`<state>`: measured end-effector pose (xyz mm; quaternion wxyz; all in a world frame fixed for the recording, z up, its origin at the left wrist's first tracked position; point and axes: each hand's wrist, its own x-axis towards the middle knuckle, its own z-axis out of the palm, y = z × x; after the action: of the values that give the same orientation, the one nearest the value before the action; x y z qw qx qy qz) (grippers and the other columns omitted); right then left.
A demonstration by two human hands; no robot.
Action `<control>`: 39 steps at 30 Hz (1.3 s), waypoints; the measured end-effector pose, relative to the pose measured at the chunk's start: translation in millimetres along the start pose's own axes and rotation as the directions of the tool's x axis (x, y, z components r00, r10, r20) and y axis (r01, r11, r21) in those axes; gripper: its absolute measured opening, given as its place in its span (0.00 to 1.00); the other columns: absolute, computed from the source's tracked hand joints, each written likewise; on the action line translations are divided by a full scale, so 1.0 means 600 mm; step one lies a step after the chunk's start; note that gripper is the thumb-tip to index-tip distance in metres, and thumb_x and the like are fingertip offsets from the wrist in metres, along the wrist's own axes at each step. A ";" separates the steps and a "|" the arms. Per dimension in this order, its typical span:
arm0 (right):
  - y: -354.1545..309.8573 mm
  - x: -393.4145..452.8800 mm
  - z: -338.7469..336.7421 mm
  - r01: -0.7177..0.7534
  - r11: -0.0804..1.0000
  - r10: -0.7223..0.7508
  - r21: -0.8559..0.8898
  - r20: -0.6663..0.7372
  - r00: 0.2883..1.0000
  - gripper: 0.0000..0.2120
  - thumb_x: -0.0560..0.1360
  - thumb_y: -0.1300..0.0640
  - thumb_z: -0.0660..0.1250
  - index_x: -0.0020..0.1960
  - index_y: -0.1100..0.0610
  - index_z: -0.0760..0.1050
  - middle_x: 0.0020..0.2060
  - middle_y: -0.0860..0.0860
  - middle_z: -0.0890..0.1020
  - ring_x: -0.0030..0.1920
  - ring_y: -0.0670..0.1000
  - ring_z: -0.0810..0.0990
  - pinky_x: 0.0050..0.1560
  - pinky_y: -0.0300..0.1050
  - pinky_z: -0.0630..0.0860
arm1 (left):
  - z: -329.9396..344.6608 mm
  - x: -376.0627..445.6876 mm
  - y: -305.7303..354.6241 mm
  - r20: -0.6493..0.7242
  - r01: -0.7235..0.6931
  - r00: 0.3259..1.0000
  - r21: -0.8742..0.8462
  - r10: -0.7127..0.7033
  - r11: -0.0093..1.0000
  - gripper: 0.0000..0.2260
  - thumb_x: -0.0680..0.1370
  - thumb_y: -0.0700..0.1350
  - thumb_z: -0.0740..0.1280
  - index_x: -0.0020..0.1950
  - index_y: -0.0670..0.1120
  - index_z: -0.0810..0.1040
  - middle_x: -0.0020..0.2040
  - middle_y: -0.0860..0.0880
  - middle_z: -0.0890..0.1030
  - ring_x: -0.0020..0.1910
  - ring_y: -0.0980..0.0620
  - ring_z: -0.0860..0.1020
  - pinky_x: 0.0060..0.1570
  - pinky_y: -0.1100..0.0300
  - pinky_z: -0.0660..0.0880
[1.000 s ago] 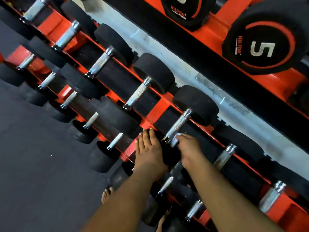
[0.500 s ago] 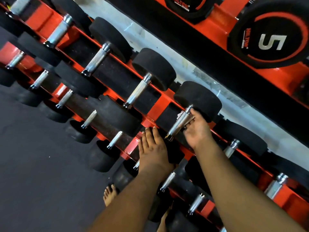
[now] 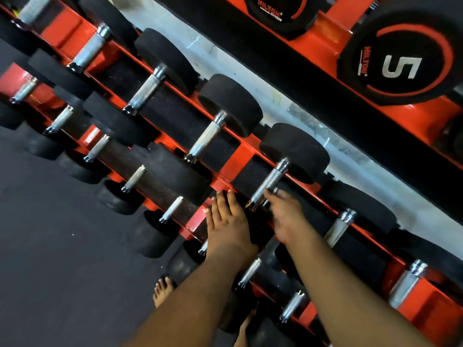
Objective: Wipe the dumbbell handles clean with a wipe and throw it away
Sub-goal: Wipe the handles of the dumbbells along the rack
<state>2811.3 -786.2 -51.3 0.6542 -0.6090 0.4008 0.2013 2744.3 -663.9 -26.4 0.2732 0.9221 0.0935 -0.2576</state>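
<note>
Far left: dark floor (image 3: 62, 246). Then left hand (image 3: 229, 222), fingers straight, lying flat on the near black end of a dumbbell on the red rack (image 3: 233, 161). Right of it, shiny handle (image 3: 266, 187); right hand (image 3: 288, 216) just under, blurry, can't tell its grip. Wipe (image 3: 275, 191): white bit at fingertips

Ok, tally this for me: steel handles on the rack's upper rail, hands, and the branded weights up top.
Handles: 7
Hands: 2
Branded weights: 2
Total: 11
</note>
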 end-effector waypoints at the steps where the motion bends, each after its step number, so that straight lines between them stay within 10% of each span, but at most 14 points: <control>1: 0.012 -0.009 -0.003 -0.004 0.999 0.004 -0.050 -0.008 1.000 0.06 0.80 0.61 0.67 0.55 0.58 0.81 0.46 0.59 0.86 0.39 0.53 0.85 0.37 0.45 0.80 | 0.001 0.002 0.000 0.001 0.002 1.000 0.004 -0.002 1.000 0.64 0.67 0.61 0.78 0.80 0.42 0.32 0.82 0.38 0.37 0.82 0.40 0.38 0.78 0.46 0.37; 8: 0.026 -0.073 -0.001 0.199 0.976 -0.207 -0.089 -0.096 0.974 0.11 0.79 0.66 0.65 0.55 0.59 0.83 0.42 0.51 0.87 0.42 0.48 0.85 0.43 0.42 0.80 | -0.021 0.001 -0.029 -0.032 -0.078 0.996 0.022 0.079 0.997 0.63 0.68 0.69 0.74 0.82 0.44 0.34 0.83 0.44 0.37 0.81 0.47 0.33 0.78 0.45 0.34; 14: -0.032 -0.080 0.059 0.433 0.875 -0.424 -0.215 0.091 0.901 0.15 0.80 0.64 0.64 0.62 0.51 0.81 0.53 0.47 0.86 0.55 0.46 0.84 0.59 0.44 0.78 | -0.112 0.040 -0.126 -0.426 -0.075 0.898 0.098 0.110 0.992 0.52 0.73 0.68 0.70 0.83 0.43 0.48 0.84 0.42 0.46 0.82 0.46 0.39 0.79 0.43 0.38; 19: -0.066 -0.056 0.169 0.761 0.418 -0.659 -0.497 0.412 0.630 0.18 0.81 0.64 0.64 0.67 0.53 0.79 0.60 0.49 0.83 0.60 0.45 0.81 0.61 0.34 0.75 | -0.174 0.091 -0.163 -0.248 0.008 0.969 0.103 0.018 0.995 0.56 0.74 0.65 0.71 0.82 0.42 0.36 0.83 0.41 0.39 0.82 0.44 0.36 0.80 0.44 0.40; 23: -0.076 0.014 0.238 0.787 -0.168 -0.645 -0.594 0.670 0.368 0.20 0.79 0.64 0.61 0.68 0.54 0.78 0.65 0.53 0.80 0.66 0.53 0.79 0.67 0.54 0.75 | -0.201 0.125 -0.156 -0.182 0.017 0.983 0.024 -0.013 1.000 0.57 0.73 0.62 0.73 0.81 0.38 0.37 0.83 0.39 0.40 0.82 0.43 0.38 0.80 0.46 0.41; 28: -0.066 0.058 0.244 0.536 -0.710 -0.311 -0.456 0.887 0.342 0.25 0.76 0.59 0.52 0.69 0.54 0.76 0.69 0.54 0.77 0.72 0.56 0.73 0.73 0.64 0.64 | -0.206 0.154 -0.156 -0.119 0.070 0.990 -0.053 -0.076 0.996 0.65 0.67 0.60 0.79 0.80 0.38 0.33 0.82 0.38 0.37 0.81 0.43 0.36 0.80 0.47 0.39; 32: -0.094 0.069 0.212 0.411 -0.857 -0.157 -0.310 0.918 0.365 0.30 0.77 0.60 0.55 0.80 0.55 0.60 0.79 0.53 0.62 0.80 0.54 0.57 0.76 0.67 0.53 | -0.209 0.162 -0.161 -0.094 0.094 0.990 -0.097 -0.103 0.991 0.69 0.63 0.61 0.81 0.80 0.38 0.33 0.82 0.39 0.39 0.82 0.42 0.37 0.80 0.48 0.39; 36: -0.096 0.059 0.207 0.283 -0.803 -0.350 -0.525 0.798 0.490 0.35 0.80 0.60 0.51 0.82 0.58 0.37 0.81 0.58 0.41 0.81 0.59 0.40 0.78 0.64 0.47 | -0.219 0.157 -0.158 -0.048 0.094 0.994 -0.079 -0.098 0.992 0.68 0.64 0.59 0.82 0.81 0.39 0.34 0.82 0.39 0.39 0.82 0.42 0.37 0.79 0.48 0.38; 39: -0.062 0.060 0.203 0.311 -0.900 -0.140 -0.305 0.879 0.455 0.35 0.81 0.55 0.49 0.81 0.60 0.35 0.80 0.60 0.36 0.80 0.61 0.36 0.76 0.67 0.48 | -0.224 0.161 -0.159 -0.010 0.102 0.995 -0.080 -0.103 0.992 0.67 0.64 0.58 0.82 0.81 0.40 0.34 0.82 0.39 0.39 0.82 0.42 0.36 0.79 0.47 0.37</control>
<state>2894.6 -684.0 -63.2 -0.2349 -0.8697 -0.4292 0.0658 2853.3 -507.1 -24.0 0.2953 0.9062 0.1529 -0.2610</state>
